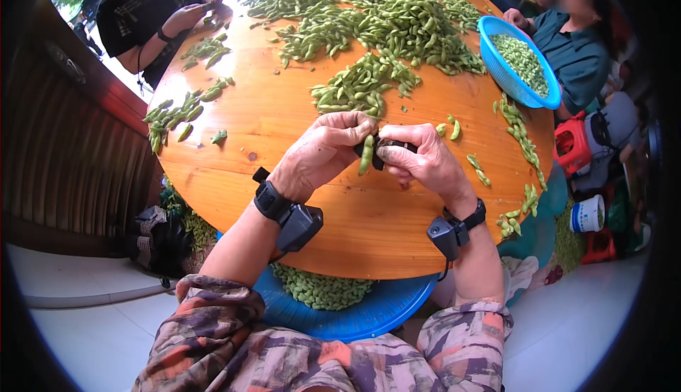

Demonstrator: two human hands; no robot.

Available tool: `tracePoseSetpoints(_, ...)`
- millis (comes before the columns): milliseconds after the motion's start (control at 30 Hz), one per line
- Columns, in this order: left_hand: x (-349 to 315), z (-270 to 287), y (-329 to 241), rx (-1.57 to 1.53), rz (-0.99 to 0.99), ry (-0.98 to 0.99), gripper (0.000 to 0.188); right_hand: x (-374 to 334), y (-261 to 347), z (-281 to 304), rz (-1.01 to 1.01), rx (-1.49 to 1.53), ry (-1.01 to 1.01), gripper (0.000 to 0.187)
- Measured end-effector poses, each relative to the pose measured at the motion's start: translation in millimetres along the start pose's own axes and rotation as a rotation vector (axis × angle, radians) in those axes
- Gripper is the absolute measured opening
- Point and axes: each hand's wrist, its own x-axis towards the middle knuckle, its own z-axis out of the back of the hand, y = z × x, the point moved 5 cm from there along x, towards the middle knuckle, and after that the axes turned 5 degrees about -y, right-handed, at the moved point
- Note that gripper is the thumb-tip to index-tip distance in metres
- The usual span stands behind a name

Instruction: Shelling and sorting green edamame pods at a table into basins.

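Over the near middle of the table, my left hand [328, 144] pinches a green edamame pod [366, 156] that hangs downward between my two hands. My right hand [425, 152] is closed around a small black tool [399, 144], whose exact kind is hard to make out. The tool's dark end meets the pod by my left fingertips. Just beyond my hands lies a small heap of unshelled pods [355, 88]. Below the table edge, close to my body, a blue basin [383, 321] holds shelled green beans [323, 289].
A large pod pile [404, 23] covers the far part of the round wooden table [241, 179]. A blue basket [500, 73] of beans stands far right, beside a person [578, 44]. Another person [138, 16] works far left. Red stools [571, 144] and a white bucket [587, 214] are right.
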Motion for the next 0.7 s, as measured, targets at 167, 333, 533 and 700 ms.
tracePoseSetpoints(167,-6,-14,-13,0.455,-0.154,-0.202,0.018,8,-5,6,0.074,-0.011,-0.101,0.013)
tracePoseSetpoints(333,-4,-10,-14,0.988,-0.253,-0.353,0.02,9,-4,10,0.208,-0.238,-0.194,0.012)
tracePoseSetpoints(533,-9,-21,-18,1.342,-0.398,-0.395,0.016,6,4,7,0.201,-0.445,-0.236,0.013)
tracePoseSetpoints(700,-4,-7,-11,1.152,-0.263,-0.371,0.02,8,1,11,0.293,-0.503,-0.333,0.013)
